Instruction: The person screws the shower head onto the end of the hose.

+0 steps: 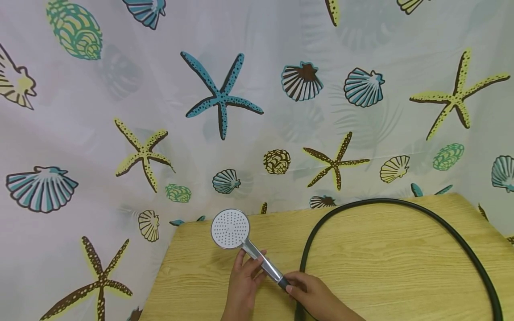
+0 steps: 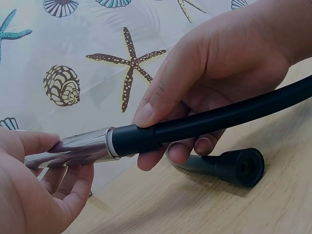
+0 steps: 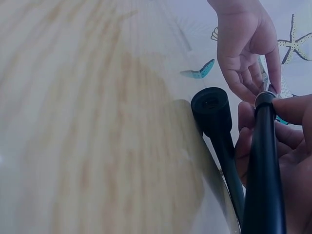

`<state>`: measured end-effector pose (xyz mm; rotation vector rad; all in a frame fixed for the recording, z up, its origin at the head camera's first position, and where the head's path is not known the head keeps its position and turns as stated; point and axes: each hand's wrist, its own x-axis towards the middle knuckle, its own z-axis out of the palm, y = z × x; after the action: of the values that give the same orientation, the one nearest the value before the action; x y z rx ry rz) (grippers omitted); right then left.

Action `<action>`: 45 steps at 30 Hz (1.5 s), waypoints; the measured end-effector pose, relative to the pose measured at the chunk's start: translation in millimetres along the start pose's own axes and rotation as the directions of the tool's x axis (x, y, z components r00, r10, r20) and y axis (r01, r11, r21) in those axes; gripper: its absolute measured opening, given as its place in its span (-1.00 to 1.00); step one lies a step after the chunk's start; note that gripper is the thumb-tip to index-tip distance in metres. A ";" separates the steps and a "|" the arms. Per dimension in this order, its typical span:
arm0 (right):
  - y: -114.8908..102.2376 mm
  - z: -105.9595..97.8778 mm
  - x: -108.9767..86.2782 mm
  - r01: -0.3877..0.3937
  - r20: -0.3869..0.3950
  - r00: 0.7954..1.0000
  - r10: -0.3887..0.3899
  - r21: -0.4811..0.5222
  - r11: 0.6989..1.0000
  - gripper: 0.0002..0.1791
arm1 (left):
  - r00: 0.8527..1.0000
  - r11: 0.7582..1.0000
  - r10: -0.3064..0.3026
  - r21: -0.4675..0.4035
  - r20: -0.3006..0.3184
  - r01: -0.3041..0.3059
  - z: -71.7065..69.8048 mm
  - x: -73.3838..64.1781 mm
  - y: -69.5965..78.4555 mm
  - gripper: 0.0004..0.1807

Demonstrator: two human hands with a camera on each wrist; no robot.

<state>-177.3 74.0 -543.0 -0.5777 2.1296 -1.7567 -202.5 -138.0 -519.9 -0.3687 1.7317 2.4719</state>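
Left grip (image 1: pixel 244 276) pinches the chrome handle (image 1: pixel 272 269) of the shower head (image 1: pixel 230 228), which points to the far left, while the right grip (image 1: pixel 311 292) pinches the black hose (image 1: pixel 381 200) at the handle's near right end. Just below that grip, a flared end (image 2: pixel 241 166) lies on the worktop (image 1: pixel 369 249), where the hose loops far and right in front of a patterned curtain (image 1: pixel 273 120).

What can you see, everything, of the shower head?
The shower head has a round, pale, shiny-edged face dotted with small holes, and a chrome-looking handle. It slants above the wooden table, face toward the head camera. The left grip holds the handle, whose lower end meets the black hose held by the right grip.
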 end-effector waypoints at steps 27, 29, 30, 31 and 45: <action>-1.6 2.9 2.3 -0.012 -0.082 0.997 0.010 -0.018 1.000 -0.60 | 1.000 1.000 0.024 -0.008 -0.003 -0.025 1.5 0.7 0.4 -0.21; -1.6 3.2 2.5 -0.014 -0.084 0.996 0.012 -0.013 1.000 -0.61 | 1.000 1.000 0.025 -0.008 -0.003 -0.025 1.6 0.4 0.5 -0.21; -1.5 3.4 2.6 -0.014 -0.086 0.996 0.013 -0.009 1.000 -0.61 | 1.000 1.000 0.026 -0.007 -0.002 -0.026 1.6 0.3 0.5 -0.21; -1.5 3.6 2.7 -0.015 -0.089 0.996 0.015 -0.007 1.000 -0.62 | 1.000 1.000 0.027 -0.005 -0.002 -0.027 1.6 0.4 0.3 -0.21; -4.9 5.9 0.8 -0.029 -0.111 0.994 0.027 -0.016 0.999 -0.65 | 1.000 1.000 0.019 -0.012 -0.007 -0.019 0.5 1.2 -1.0 -0.23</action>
<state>-174.5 67.8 -539.2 -0.4630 2.2179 -1.7950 -203.5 -137.3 -521.0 -0.3633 1.7313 2.4988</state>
